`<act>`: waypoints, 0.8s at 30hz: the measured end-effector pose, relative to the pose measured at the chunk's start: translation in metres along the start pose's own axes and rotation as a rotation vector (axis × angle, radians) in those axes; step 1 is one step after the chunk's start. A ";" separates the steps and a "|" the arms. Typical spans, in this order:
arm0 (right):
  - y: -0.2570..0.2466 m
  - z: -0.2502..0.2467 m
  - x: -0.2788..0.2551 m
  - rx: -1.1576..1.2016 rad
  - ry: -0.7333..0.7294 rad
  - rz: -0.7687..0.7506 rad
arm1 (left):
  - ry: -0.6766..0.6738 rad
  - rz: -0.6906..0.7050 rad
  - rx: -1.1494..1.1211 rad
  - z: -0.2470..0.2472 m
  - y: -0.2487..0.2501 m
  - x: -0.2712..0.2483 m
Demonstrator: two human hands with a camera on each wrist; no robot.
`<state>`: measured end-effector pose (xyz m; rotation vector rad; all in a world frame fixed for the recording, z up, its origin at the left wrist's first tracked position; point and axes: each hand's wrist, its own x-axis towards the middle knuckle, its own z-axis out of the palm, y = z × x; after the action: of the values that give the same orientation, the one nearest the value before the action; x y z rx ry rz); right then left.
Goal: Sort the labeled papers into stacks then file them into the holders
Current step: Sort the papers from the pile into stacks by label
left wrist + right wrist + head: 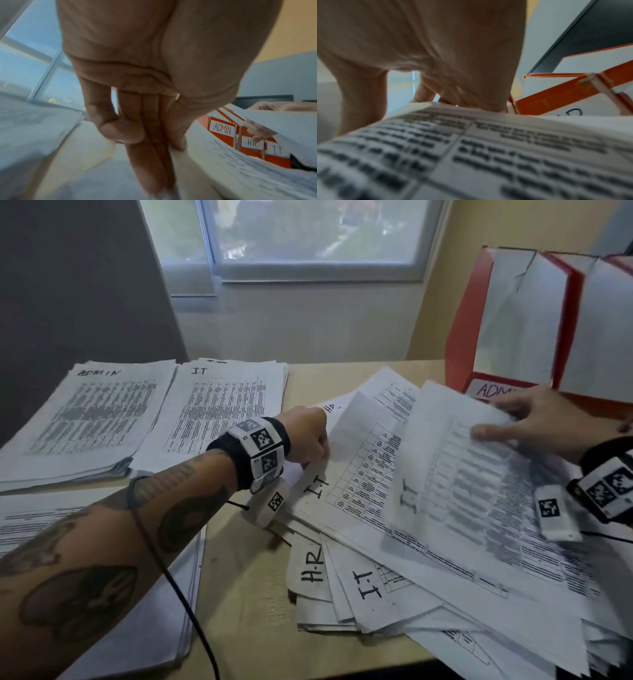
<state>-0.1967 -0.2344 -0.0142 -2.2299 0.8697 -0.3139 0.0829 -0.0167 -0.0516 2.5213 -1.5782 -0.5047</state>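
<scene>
A loose pile of labelled papers (376,587) fans across the right of the desk, with H.R and I.T labels showing. My right hand (534,419) grips the far edge of the top I.T sheet (479,491), thumb on top, and the sheet is raised off the pile; it fills the right wrist view (488,155). My left hand (308,440) touches the left edge of another I.T sheet (363,467); its fingers (150,135) point straight down. Sorted ADMIN (92,412) and I.T (219,405) stacks lie at the far left. Orange holders (459,337) stand at the far right.
A third stack (102,559) lies near the front left, partly under my left forearm. The holders carry ADMIN, HR and IT labels (221,129). A window (308,234) is behind the desk. Bare desk top (239,594) shows between the stacks and the pile.
</scene>
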 end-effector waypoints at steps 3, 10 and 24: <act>-0.019 0.017 0.000 -0.057 -0.076 -0.032 | 0.052 -0.017 0.050 -0.005 0.000 -0.003; -0.044 0.034 0.006 0.058 -0.043 -0.112 | 0.186 0.072 -0.055 -0.022 0.001 -0.012; -0.016 -0.010 0.002 0.089 -0.035 -0.079 | -0.137 0.077 -0.140 -0.014 0.014 -0.021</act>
<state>-0.1921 -0.2332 0.0040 -2.1841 0.7358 -0.3432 0.0674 -0.0049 -0.0304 2.3586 -1.6162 -0.7640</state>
